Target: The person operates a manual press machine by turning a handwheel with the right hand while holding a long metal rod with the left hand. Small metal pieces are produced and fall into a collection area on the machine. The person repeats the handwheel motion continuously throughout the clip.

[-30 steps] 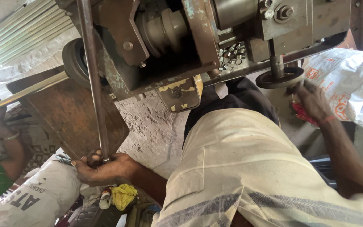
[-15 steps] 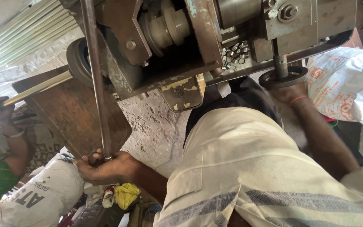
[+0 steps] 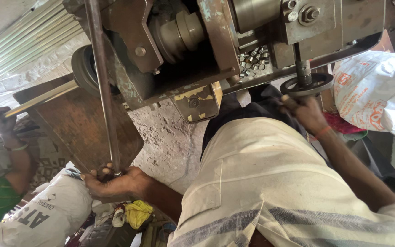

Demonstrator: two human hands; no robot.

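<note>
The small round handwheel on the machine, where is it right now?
In the head view the handwheel sits upper right, on a short shaft under the machine body, just left of the white sack, with the right hand touching its lower rim.

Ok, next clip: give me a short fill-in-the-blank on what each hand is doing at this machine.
1. The left hand grips the lower end of a long metal ____.
2. The right hand touches the round ____ under the machine.
3. At the far left, another person's hand holds a thin ____ that runs toward the machine.
4. The sack at the right is mainly ____ in colour.

Missing words: lever; handwheel; rod; white
</note>
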